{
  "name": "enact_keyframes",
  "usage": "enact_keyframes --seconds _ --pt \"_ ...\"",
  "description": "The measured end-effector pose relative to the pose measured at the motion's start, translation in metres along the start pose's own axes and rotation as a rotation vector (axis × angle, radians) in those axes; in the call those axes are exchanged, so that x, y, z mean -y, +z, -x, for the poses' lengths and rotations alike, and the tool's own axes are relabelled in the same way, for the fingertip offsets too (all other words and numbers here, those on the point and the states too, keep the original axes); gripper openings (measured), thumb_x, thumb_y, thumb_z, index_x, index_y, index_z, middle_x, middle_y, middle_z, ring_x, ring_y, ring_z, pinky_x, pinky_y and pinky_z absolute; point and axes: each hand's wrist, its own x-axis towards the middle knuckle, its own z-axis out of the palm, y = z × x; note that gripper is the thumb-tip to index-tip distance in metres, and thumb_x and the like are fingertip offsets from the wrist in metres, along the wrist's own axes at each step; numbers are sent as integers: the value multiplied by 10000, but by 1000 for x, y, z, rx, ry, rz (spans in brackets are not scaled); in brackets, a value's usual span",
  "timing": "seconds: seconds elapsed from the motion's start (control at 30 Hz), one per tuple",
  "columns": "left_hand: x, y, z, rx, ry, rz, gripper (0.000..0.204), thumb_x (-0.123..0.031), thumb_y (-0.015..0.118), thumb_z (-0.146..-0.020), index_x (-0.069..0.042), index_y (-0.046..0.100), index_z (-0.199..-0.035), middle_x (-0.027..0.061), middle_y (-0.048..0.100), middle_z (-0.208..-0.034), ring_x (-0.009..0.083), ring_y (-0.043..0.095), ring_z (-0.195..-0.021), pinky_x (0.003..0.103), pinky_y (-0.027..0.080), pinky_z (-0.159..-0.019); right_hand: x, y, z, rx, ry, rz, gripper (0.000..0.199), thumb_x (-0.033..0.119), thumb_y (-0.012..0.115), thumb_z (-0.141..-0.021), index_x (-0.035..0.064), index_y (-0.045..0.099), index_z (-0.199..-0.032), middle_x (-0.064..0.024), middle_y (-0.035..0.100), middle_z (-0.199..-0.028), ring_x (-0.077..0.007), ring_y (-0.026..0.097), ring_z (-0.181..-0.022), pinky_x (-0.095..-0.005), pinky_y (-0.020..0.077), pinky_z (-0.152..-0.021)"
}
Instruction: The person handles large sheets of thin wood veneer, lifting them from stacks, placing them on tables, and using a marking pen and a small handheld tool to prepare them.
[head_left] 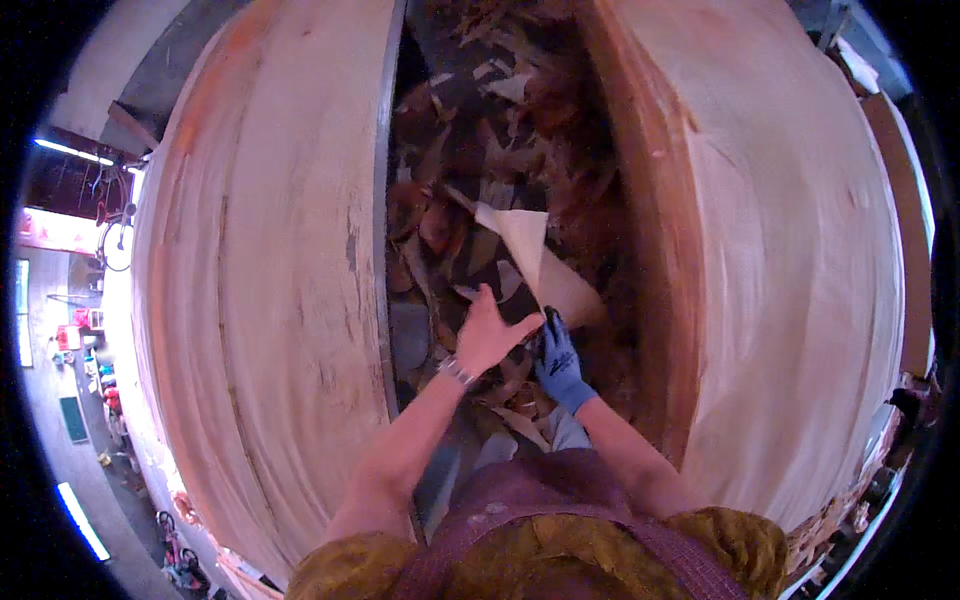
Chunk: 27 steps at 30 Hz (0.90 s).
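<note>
A pale, thin piece of wood veneer (548, 268) hangs twisted in the gap in front of me. My right hand (560, 368), in a blue glove with dark fingertips, pinches its near lower corner. Bare and with a metal band at the wrist, my left hand (488, 335) is beside it, thumb and fingers spread and nothing held. The left thumb points toward the gloved fingertips; whether it touches the veneer I cannot tell.
Tall pale veneer stacks stand close on both sides, a left stack (290, 220) and a right stack (790, 230). Torn veneer scraps (500, 150) cover the floor of the narrow gap between them. A bicycle (118, 238) shows at the far left.
</note>
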Motion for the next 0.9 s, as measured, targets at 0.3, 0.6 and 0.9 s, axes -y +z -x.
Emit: enact_keyframes --seconds 0.3,0.6,0.9 --pt "-97 -64 -77 -327 313 454 478 -321 552 -913 154 608 -905 355 637 -941 501 616 -940 528 496 -812 141 -116 11 -215 -113 159 602 94 565 -873 111 396 -1451 -240 312 -1500 -427 342 -1356 -472 335 -1107" --pt "-193 -393 -103 -321 338 1019 285 -173 580 -841 81 624 -964 109 651 -855 203 630 -677 369 498 -562 151 -167 -26 -290 -46 -135 807 272 764 -796 54 351 -1455 -242 441 -1336 -413 479 -1207 -436 475 -953" --pt "-124 -411 -122 -503 265 1058 189 -113 526 -863 39 637 -885 35 596 -775 114 556 -679 332 480 -575 167 -105 -134 -89 -129 -473 1016 191 876 -662 11 274 -1459 -165 404 -1209 -288 535 -1048 -386 492 -921"
